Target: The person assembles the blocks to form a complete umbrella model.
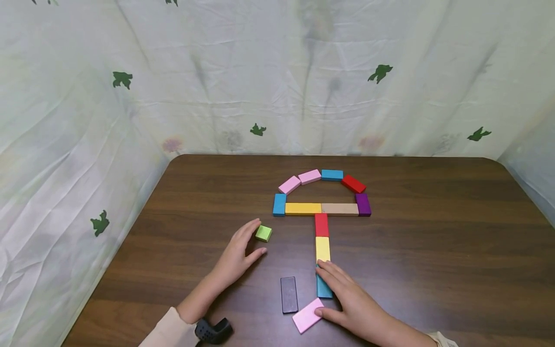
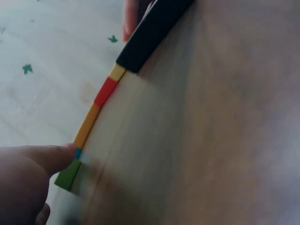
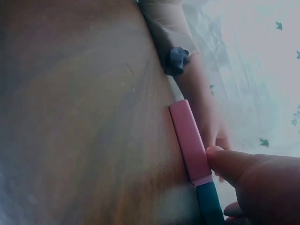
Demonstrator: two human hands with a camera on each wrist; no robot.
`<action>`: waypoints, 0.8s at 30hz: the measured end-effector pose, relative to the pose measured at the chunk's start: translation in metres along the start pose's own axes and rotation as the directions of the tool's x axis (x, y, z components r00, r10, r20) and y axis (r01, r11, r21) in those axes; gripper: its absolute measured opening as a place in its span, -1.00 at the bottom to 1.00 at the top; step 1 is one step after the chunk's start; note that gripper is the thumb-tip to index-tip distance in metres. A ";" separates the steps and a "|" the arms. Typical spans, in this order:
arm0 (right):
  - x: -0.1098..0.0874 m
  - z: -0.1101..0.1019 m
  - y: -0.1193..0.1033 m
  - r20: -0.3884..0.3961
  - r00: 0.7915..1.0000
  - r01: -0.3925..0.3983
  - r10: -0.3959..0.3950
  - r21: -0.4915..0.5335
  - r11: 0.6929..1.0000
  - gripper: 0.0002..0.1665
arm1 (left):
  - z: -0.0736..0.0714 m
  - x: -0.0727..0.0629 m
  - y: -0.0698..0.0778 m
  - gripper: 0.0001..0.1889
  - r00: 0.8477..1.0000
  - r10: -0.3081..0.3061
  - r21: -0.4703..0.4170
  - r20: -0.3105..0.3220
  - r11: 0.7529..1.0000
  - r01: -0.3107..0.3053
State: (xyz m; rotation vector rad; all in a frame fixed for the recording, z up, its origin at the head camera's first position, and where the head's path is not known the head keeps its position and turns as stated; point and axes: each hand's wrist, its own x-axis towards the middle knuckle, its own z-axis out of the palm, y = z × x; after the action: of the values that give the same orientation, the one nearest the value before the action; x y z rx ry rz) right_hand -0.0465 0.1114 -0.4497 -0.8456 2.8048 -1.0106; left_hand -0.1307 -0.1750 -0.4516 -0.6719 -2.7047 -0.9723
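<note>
My left hand point(image 1: 236, 255) lies spread at the left, its index fingertip right at a small lime-green block point(image 1: 264, 233) and its thumb apart from it. On the right, my right hand point(image 1: 357, 303) reaches over a blue block point(image 1: 323, 288), fingertips at that block's upper end. The right thumb touches the corner of a tilted pink block point(image 1: 307, 316), also seen close up in the right wrist view. Above the blue block, a yellow block point(image 1: 323, 248) and a red block point(image 1: 321, 225) continue a straight column. A dark grey block point(image 1: 288, 295) lies between the hands.
At the column's top runs a bar of an orange-yellow block point(image 1: 303, 209) and a beige block point(image 1: 340, 209). An arch of pink, blue, red and purple blocks point(image 1: 363, 205) curves above it. All lie on a brown wooden table point(image 1: 433, 250) before a pale curtain point(image 1: 277, 72).
</note>
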 end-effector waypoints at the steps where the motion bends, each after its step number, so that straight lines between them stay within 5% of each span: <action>1: 0.000 0.000 0.000 0.001 1.000 0.001 -0.001 0.000 1.000 -0.10 | 0.000 0.001 -0.002 -0.36 1.000 -0.009 0.001 0.008 1.000 0.009; 15: 0.000 0.000 -0.001 -0.003 1.000 0.011 -0.011 0.002 1.000 -0.10 | 0.000 0.011 -0.016 -0.60 0.999 -0.009 0.016 0.044 1.000 0.008; 24: 0.000 0.000 -0.002 0.011 1.000 0.004 -0.004 0.007 1.000 -0.10 | -0.004 0.009 -0.006 -0.63 0.999 0.028 -0.022 -0.036 0.999 -0.029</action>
State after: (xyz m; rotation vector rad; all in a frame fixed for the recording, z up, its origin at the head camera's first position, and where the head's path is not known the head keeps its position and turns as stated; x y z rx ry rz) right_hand -0.0455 0.1107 -0.4487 -0.8539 2.7897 -1.0119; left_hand -0.1415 -0.1784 -0.4485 -0.6891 -2.6496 -0.9999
